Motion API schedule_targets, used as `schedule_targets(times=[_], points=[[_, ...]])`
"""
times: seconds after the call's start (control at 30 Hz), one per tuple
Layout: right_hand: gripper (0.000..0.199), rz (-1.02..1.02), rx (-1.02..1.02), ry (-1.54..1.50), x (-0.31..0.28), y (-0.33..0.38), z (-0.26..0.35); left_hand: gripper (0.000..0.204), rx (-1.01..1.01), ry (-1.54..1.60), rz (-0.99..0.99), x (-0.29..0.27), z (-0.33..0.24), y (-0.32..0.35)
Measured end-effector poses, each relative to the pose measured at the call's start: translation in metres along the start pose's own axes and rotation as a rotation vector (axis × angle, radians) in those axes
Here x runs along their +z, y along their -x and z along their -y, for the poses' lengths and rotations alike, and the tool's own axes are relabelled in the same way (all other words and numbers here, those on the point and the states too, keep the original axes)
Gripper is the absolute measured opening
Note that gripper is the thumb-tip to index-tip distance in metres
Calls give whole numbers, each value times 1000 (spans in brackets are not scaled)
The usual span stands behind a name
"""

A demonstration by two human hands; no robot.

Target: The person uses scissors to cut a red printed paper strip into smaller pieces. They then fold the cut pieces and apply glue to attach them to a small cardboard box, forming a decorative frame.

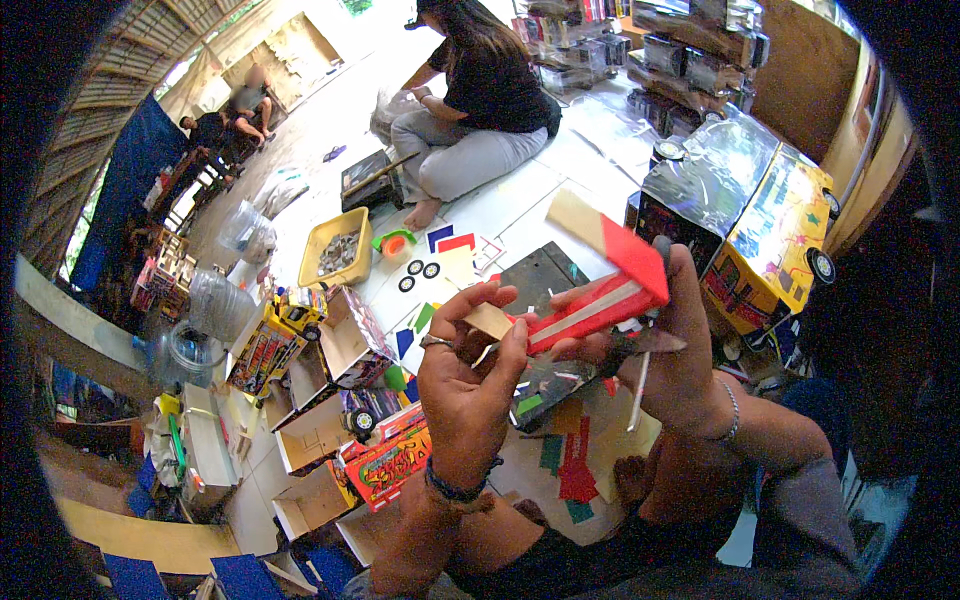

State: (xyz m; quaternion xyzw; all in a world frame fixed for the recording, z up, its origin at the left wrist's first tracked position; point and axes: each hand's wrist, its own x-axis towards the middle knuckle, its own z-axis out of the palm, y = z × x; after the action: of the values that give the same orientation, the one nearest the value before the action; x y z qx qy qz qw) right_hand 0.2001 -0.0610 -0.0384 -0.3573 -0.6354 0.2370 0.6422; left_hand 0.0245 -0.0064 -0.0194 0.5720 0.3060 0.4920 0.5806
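Observation:
My left hand point(470, 385) pinches the near end of a red, white-striped wooden toy part point(590, 300), thumb and fingers closed on a tan flap at its tip. My right hand point(680, 360) grips the same part from the other side, fingers wrapped under it. A thin white stick point(637, 392) hangs down along the right palm. The part has a tan wooden panel and a red wedge at its upper end. Both hands are raised in front of me above a dark board point(545, 275) lying on the floor.
Painted toy trucks point(775, 240) wrapped in plastic stand at the right. A yellow tray point(340, 250) of small parts, loose black wheels point(418, 270), coloured cutouts and open toy bodies point(330, 370) lie at the left. A seated person point(480, 110) works ahead; others sit far left.

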Motion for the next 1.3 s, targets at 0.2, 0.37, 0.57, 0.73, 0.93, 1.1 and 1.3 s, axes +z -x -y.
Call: schedule_targets(times=[0.2, 0.37, 0.57, 0.73, 0.93, 1.1, 1.3], points=[[79, -112, 139, 49, -3, -7, 9, 40, -21, 125, 21, -2, -6, 0], [77, -129, 178, 20, -1, -8, 12, 43, 35, 73, 42, 0, -5, 2], [76, -119, 499, -39, 1, -4, 24, 44, -95, -44, 28, -3, -4, 0], [58, -188, 312, -85, 0, -21, 23, 41, -105, 43, 115, -5, -6, -2], [44, -297, 550, -225, -14, -33, 21, 36, 341, -285, 165, -7, -8, -5], [41, -224, 720, -291, -23, -35, 21, 40, 693, -696, 213, -16, -12, -8], [30, -163, 897, -345, -22, -34, 15, 32, 781, -774, 230, -14, -10, -3]])
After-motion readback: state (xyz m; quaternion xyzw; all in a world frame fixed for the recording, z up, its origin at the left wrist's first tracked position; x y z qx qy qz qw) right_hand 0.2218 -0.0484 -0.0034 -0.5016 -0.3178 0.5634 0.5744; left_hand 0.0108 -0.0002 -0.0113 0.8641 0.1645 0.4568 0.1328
